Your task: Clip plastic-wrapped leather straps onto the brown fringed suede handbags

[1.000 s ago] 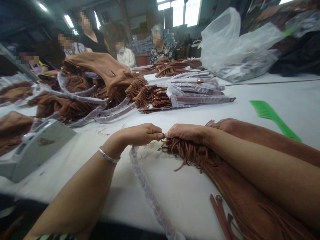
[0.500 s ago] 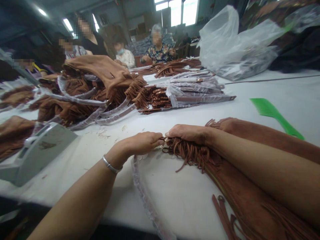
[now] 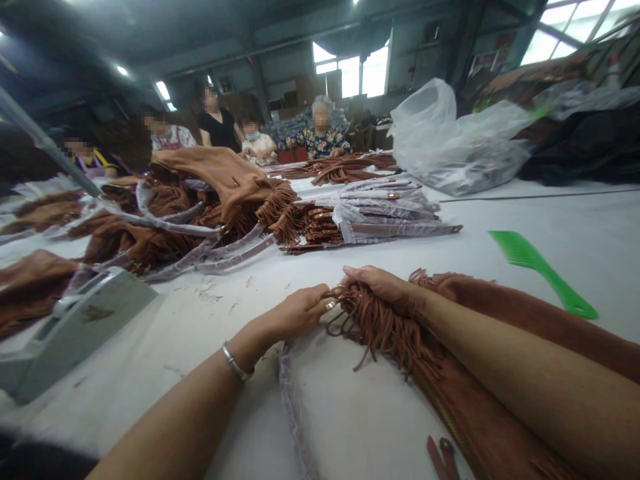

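A brown fringed suede bag [image 3: 467, 393] lies on the table under my right forearm, its zipper facing me. My right hand [image 3: 380, 287] is closed around the bag's end, just above the hanging fringe [image 3: 383, 327]. Touching the same end, my left hand [image 3: 300, 312] pinches a gold-coloured metal clasp [image 3: 340, 293]; the fingers partly cover it. From below my left hand a strap [image 3: 295, 413] wrapped in clear plastic curves down toward the table's near edge. Whether the clasp is hooked onto the bag, I cannot tell.
A green comb [image 3: 540, 270] lies at right. Wrapped straps [image 3: 400, 230] are bundled beyond my hands, beside piled brown bags [image 3: 210, 177]. A grey device [image 3: 90, 327] stands at left, a white plastic bag [image 3: 460, 147] at back right. Several people are across the table.
The view has tilted up, so things sit lower. My left hand has turned at the clasp, bringing more metal into sight. Both hands keep their hold.
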Demonstrator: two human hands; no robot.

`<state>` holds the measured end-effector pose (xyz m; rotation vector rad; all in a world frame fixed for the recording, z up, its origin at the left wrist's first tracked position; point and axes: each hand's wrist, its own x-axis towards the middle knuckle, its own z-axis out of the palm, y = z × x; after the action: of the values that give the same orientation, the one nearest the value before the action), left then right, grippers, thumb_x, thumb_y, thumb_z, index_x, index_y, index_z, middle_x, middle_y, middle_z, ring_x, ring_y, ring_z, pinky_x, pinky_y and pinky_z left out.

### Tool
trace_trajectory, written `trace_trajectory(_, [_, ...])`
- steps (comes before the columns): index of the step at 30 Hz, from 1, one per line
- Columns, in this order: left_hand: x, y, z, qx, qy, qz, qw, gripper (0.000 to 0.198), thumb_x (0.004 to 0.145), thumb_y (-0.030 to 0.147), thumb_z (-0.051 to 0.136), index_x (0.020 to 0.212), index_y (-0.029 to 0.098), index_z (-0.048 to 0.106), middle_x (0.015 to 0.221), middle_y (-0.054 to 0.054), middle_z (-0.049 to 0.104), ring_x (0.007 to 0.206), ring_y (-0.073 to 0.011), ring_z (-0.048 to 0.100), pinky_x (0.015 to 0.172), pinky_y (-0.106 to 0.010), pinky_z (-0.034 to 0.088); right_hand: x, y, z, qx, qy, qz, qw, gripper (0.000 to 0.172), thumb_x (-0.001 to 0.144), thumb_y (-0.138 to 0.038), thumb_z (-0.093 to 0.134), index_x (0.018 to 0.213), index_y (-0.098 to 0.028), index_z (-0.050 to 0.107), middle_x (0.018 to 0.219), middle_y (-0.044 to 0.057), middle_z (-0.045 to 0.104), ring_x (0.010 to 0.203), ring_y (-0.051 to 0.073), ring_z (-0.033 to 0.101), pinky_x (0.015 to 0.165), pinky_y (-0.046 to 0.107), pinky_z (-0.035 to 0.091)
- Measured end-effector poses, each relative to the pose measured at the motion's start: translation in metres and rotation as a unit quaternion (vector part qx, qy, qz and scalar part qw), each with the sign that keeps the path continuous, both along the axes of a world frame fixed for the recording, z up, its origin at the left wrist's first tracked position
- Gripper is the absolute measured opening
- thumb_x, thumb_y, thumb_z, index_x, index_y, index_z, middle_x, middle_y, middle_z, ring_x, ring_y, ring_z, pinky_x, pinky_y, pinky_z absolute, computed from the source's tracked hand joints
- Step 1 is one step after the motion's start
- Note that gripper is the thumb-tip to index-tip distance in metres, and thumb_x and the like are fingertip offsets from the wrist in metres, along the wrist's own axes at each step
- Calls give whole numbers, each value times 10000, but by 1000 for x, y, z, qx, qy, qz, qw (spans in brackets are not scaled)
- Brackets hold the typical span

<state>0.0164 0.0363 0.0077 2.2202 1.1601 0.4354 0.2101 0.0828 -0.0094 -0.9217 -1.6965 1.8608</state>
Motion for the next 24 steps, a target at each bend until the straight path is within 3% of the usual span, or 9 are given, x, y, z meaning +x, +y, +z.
trace_trajectory(4, [0, 0, -1, -93, -80, 46, 991, 289, 874, 415, 345, 788, 163, 458, 567, 49, 386, 494, -71, 331, 456, -178, 288, 1, 5, 2, 119, -36, 74, 989, 434, 676, -550, 589, 647, -132, 478, 542, -44, 399, 490, 63, 321, 465, 204, 279])
trace_trajectory(8, [-9, 7, 10, -244, -45, 10, 969, 316, 826, 466, 412, 735, 167, 462, 474, 62, 356, 377, -58, 280, 367, -177, 199, -5, 1, 12, 227, -131, 119, 958, 396, 760, -499, 461, 577, -151, 412, 517, -45, 320, 483, 66, 270, 463, 211, 243])
trace_trajectory(10, [-15, 12, 19, -272, 19, -28, 962, 301, 793, 453, 467, 743, 161, 523, 468, 57, 379, 374, -61, 304, 373, -178, 222, -12, -5, 18, 332, -215, 150, 906, 354, 806, -416, 390, 587, -144, 445, 543, -23, 375, 512, 81, 320, 502, 220, 269])
trace_trajectory(13, [-21, 13, 28, -171, 88, -51, 980, 261, 746, 418, 544, 744, 167, 614, 518, 42, 452, 469, -71, 384, 454, -179, 290, -19, -16, 30, 452, -325, 145, 818, 368, 852, -373, 319, 692, -143, 559, 659, 41, 539, 598, 126, 443, 568, 250, 301])
trace_trajectory(15, [-21, 11, 28, -71, 91, -10, 993, 211, 709, 384, 590, 733, 181, 644, 600, 30, 528, 565, -83, 434, 513, -183, 311, -15, -26, 40, 466, -359, 133, 798, 358, 839, -437, 363, 814, -170, 600, 765, 63, 608, 665, 162, 512, 584, 258, 316])
trace_trajectory(17, [-18, 7, 24, -31, 24, 73, 997, 185, 670, 344, 627, 746, 178, 653, 647, 19, 561, 600, -89, 450, 524, -185, 315, -2, -35, 50, 453, -380, 113, 799, 312, 754, -464, 503, 902, -207, 597, 839, 50, 631, 729, 192, 553, 593, 258, 332])
trace_trajectory(19, [-13, 3, 19, -60, -70, 145, 985, 219, 669, 324, 617, 800, 151, 646, 603, 15, 539, 524, -79, 432, 485, -187, 315, 16, -41, 57, 437, -416, 70, 795, 310, 656, -393, 614, 920, -231, 599, 872, 30, 638, 766, 211, 570, 602, 263, 343])
trace_trajectory(21, [-7, 1, 17, -105, -133, 171, 971, 266, 711, 334, 561, 858, 122, 627, 555, 23, 509, 423, -68, 400, 437, -194, 320, 37, -43, 60, 405, -461, 26, 789, 273, 618, -307, 640, 877, -222, 624, 835, 21, 643, 753, 218, 578, 591, 267, 349])
trace_trajectory(24, [0, -3, 21, -78, -180, 192, 962, 311, 736, 383, 537, 849, 105, 619, 605, -12, 570, 438, -98, 476, 463, -227, 382, 64, -49, 57, 356, -443, -18, 823, 176, 665, -264, 651, 802, -153, 642, 746, 25, 626, 694, 191, 577, 572, 260, 394])
